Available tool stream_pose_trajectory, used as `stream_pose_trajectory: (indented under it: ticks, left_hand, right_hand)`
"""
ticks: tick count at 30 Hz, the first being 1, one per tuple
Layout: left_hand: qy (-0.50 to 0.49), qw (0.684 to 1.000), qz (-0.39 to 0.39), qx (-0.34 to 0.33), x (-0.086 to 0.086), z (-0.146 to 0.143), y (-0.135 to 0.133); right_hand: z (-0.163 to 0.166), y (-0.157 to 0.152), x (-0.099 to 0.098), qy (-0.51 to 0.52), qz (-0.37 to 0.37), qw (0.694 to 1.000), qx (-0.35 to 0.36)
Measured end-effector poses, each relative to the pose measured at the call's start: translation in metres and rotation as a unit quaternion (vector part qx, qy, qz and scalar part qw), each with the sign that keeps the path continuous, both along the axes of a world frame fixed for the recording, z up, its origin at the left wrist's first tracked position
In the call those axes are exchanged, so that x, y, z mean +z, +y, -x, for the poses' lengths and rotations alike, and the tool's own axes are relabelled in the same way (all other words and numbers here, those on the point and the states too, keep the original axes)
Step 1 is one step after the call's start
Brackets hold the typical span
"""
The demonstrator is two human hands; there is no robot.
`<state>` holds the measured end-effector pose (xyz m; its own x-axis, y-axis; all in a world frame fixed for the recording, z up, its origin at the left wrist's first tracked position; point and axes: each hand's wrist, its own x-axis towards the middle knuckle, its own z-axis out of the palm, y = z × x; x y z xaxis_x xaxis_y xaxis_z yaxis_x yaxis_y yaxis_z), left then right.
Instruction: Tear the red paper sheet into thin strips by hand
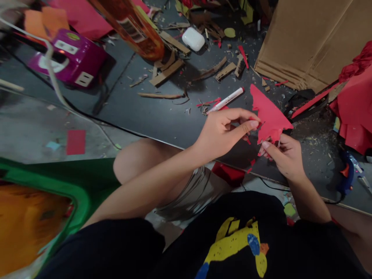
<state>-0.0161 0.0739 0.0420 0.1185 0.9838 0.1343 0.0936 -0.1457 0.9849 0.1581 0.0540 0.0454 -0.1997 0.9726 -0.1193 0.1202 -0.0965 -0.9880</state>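
Red paper (269, 116), jagged-edged, hangs above the dark board (162, 112), just right of a white marker (226, 100). Left hand (225, 130) pinches its left edge, thumb against forefinger. Right hand (286, 155) closes its fingers on the ragged bottom. Seemingly mid-shaping; further pulling calls for steady, close-set grips.

The red paper (269, 116) hides the right hand's (286, 157) fingertips; the orange bottle (136, 31) is blurred, cut off above.

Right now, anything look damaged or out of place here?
Yes. The red paper piece, pinched by the left hand and right hand, has a ragged, torn-looking lower edge. Cardboard scraps and red slivers lie strewn over the dark mat, around a white case.
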Motion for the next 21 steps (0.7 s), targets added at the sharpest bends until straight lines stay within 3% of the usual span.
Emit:
stream_pose_trajectory:
  ticks: [4,9,15,21]
  left_hand:
    - [0.073,0.992,-0.093,0.034,-0.005,0.004,0.003]
    - [0.177,0.954,-0.229,0.077,-0.007,0.007,0.004]
    - [0.130,0.971,-0.203,-0.003,-0.002,0.001,-0.003]
    - [0.138,0.963,-0.230,0.016,-0.009,-0.003,-0.004]
  right_hand:
    - [0.001,-0.001,-0.001,0.003,0.021,0.999,-0.030]
    - [0.002,-0.002,-0.002,-0.005,-0.020,0.998,-0.057]
    - [-0.003,-0.003,-0.005,-0.159,-0.153,0.973,-0.069]
    - [-0.003,-0.003,-0.006,-0.256,-0.271,0.926,-0.062]
